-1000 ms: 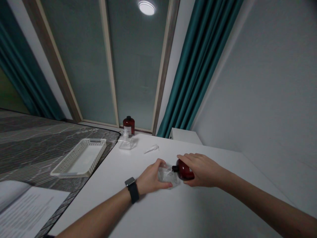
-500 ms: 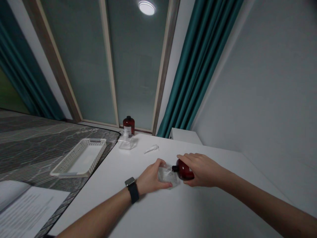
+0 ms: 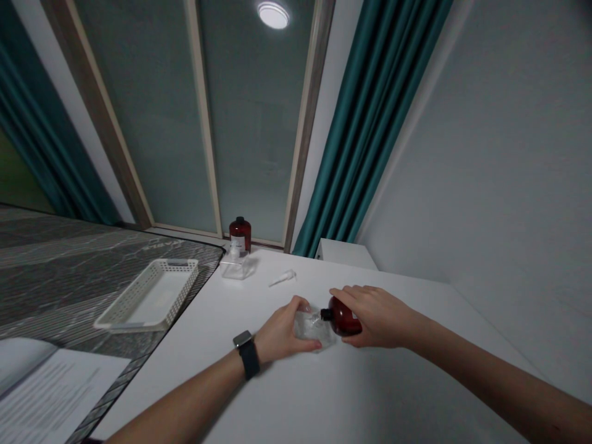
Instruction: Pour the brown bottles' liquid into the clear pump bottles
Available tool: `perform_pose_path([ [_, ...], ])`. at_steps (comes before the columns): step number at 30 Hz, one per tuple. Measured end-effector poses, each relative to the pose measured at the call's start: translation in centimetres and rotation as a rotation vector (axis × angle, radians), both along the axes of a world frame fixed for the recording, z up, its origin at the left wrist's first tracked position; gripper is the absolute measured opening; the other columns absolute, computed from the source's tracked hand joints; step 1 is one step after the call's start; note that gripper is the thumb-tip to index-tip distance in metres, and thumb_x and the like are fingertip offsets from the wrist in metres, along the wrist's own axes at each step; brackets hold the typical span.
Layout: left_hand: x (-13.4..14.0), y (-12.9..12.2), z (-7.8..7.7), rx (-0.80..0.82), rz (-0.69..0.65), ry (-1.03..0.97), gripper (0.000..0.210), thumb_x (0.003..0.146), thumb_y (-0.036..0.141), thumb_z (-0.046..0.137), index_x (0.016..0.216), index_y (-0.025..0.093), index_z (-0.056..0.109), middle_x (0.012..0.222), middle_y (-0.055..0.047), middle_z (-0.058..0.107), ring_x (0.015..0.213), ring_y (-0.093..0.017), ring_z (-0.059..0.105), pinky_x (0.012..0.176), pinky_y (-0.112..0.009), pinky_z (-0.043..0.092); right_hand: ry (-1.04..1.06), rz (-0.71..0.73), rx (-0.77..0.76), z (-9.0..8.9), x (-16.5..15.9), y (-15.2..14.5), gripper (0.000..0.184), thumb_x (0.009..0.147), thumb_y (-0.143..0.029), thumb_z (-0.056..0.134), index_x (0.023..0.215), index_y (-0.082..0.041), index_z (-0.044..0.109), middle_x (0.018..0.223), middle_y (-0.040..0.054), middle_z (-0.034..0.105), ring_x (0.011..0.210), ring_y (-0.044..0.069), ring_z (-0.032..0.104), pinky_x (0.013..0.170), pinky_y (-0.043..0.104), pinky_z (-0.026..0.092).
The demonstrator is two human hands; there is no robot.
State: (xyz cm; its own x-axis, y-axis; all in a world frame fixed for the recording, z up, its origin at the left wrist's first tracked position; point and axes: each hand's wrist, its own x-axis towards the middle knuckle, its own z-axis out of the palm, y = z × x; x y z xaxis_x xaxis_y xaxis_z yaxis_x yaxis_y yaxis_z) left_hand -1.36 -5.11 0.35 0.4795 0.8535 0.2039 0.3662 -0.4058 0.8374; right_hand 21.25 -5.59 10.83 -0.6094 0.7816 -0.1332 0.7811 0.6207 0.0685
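My left hand (image 3: 284, 333), below a dark wristwatch, grips a clear plastic bottle (image 3: 311, 327) with thumb and fingers around its sides. In my right hand (image 3: 377, 317) is a dark red-brown bottle (image 3: 343, 317), tilted onto its side. Its black neck (image 3: 326, 314) points left, over the mouth of the clear bottle. Whether liquid is flowing between them I cannot make out. Farther back on the white table (image 3: 296, 401) lies a white pump head (image 3: 283, 277) with its tube.
At the table's far left corner stand a clear pump bottle (image 3: 235, 265) and another red-brown bottle (image 3: 240, 233). Left, on a grey patterned surface, are a white basket (image 3: 115, 322) and an open book (image 3: 60, 394). A white cabinet (image 3: 346, 253) stands behind the table.
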Motion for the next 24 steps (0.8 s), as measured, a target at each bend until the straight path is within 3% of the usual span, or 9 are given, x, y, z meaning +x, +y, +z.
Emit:
perform_pose_path([
  [24,-0.08,-0.08,0.21,-0.008,-0.003,0.013,0.057,0.064,0.031,0.083,0.106,0.02,0.046,0.103,-0.006,0.066,0.09,-0.024,0.063,0.076,-0.032,0.046,-0.002,0.023,0.013,0.06,0.09,0.04,0.07,0.073,-0.044,0.069,0.134,-0.015,0.049,0.119,0.0174,0.066,0.102,0.035,0.064,0.087,0.047,0.049],
])
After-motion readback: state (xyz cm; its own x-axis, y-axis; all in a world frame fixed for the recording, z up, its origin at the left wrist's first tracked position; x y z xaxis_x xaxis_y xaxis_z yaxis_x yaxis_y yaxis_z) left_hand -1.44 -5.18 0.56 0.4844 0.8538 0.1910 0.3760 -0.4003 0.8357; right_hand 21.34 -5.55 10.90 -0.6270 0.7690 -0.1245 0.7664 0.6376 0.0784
